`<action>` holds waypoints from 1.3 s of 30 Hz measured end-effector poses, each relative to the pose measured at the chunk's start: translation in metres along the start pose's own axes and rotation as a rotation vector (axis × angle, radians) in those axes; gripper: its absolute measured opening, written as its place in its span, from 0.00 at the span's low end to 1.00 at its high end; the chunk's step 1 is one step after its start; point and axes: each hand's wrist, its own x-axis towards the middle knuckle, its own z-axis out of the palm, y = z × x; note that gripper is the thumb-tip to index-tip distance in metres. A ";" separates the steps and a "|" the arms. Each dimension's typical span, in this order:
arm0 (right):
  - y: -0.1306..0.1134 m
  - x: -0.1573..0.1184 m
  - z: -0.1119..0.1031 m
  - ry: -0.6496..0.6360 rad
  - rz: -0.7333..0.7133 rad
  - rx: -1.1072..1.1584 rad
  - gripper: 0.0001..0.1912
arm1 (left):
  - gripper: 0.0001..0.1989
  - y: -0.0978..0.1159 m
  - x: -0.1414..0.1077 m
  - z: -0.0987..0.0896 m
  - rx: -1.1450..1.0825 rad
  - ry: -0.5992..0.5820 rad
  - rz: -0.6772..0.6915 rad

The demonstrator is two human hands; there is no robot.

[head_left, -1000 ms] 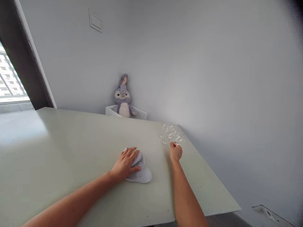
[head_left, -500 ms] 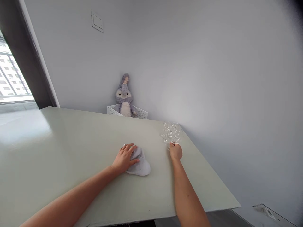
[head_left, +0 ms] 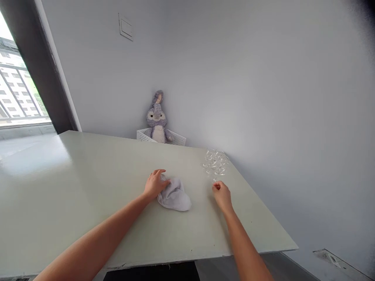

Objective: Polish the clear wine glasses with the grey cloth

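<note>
My left hand [head_left: 155,185] lies on the left edge of a crumpled pale grey cloth [head_left: 175,197], its fingers curled into the fabric. My right hand [head_left: 222,195] is closed into a loose fist on the tabletop, holding nothing I can see. It sits just below a clear, bubbly transparent plastic or glass mass [head_left: 216,163] near the table's right edge, a short gap apart. The mass's exact form is hard to tell.
The pale green tabletop [head_left: 88,195] has a glossy window reflection at left. A grey plush rabbit [head_left: 158,121] sits in a white perforated basket [head_left: 161,136] against the far wall. A window [head_left: 20,82] lies to the left.
My right hand has come away from the clear mass and drawn back toward me, its fingers curling. My left hand has shifted slightly on the cloth, and the view has tilted a little.
</note>
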 end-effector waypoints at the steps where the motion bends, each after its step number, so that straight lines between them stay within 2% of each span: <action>1: -0.011 -0.015 0.003 -0.021 -0.168 0.048 0.07 | 0.22 -0.002 0.002 0.000 -0.009 -0.011 -0.037; 3: -0.038 -0.046 0.014 -0.087 -0.523 0.091 0.08 | 0.23 -0.005 0.004 0.001 -0.035 -0.018 -0.058; 5: -0.063 -0.072 0.030 -0.210 -0.839 -0.005 0.09 | 0.23 -0.007 0.004 0.002 -0.069 -0.011 -0.045; 6: -0.073 -0.082 0.039 -0.258 -0.942 -0.084 0.10 | 0.23 -0.007 0.004 0.003 -0.084 -0.007 -0.037; 8: -0.085 -0.093 0.056 -0.292 -1.006 -0.232 0.10 | 0.23 -0.006 0.003 0.003 -0.110 0.003 -0.035; 10: -0.087 -0.094 0.068 -0.297 -0.931 -0.261 0.06 | 0.22 -0.006 0.004 0.002 -0.155 0.018 -0.063; 12: -0.083 -0.088 0.070 -0.342 -0.756 -0.118 0.07 | 0.19 -0.007 0.006 0.002 -0.230 0.042 -0.108; 13: -0.080 -0.083 0.067 -0.384 -0.625 0.008 0.08 | 0.18 -0.008 0.007 0.001 -0.272 0.055 -0.132; 15: -0.075 -0.074 0.050 -0.478 -0.301 0.322 0.10 | 0.16 -0.009 0.008 0.001 -0.341 0.077 -0.176; 17: -0.070 -0.066 0.023 -0.538 -0.013 0.629 0.13 | 0.15 -0.009 0.009 -0.001 -0.388 0.091 -0.218; 19: -0.067 -0.058 -0.009 -0.539 0.108 0.832 0.17 | 0.14 -0.009 0.008 -0.002 -0.425 0.095 -0.244; 22: -0.066 -0.044 -0.050 -0.428 0.105 0.887 0.22 | 0.14 -0.008 0.006 -0.003 -0.463 0.100 -0.265; 25: -0.071 -0.029 -0.065 -0.301 0.027 0.783 0.26 | 0.14 -0.009 0.005 -0.002 -0.471 0.102 -0.270; 26: -0.074 -0.026 -0.064 -0.306 -0.012 0.713 0.26 | 0.14 -0.009 0.005 -0.001 -0.474 0.104 -0.268; 28: -0.079 -0.024 -0.055 -0.400 -0.103 0.531 0.24 | 0.13 -0.009 0.005 -0.002 -0.481 0.113 -0.263; 31: -0.079 -0.026 -0.034 -0.489 -0.297 0.290 0.18 | 0.13 -0.004 0.002 -0.009 -0.456 0.189 -0.246; 33: -0.072 -0.027 -0.022 -0.428 -0.371 0.217 0.16 | 0.13 0.005 -0.004 -0.014 -0.415 0.268 -0.165; 35: -0.058 -0.024 -0.014 -0.326 -0.335 0.202 0.17 | 0.12 0.021 -0.013 -0.016 -0.413 0.304 -0.020; 36: -0.049 -0.021 -0.011 -0.271 -0.297 0.209 0.18 | 0.11 0.032 -0.018 -0.014 -0.435 0.286 0.053; 37: -0.040 -0.018 -0.009 -0.209 -0.260 0.226 0.18 | 0.11 0.043 -0.022 -0.010 -0.466 0.232 0.107; 39: -0.021 -0.013 -0.004 -0.091 -0.200 0.280 0.18 | 0.13 0.067 -0.030 0.004 -0.503 0.036 0.148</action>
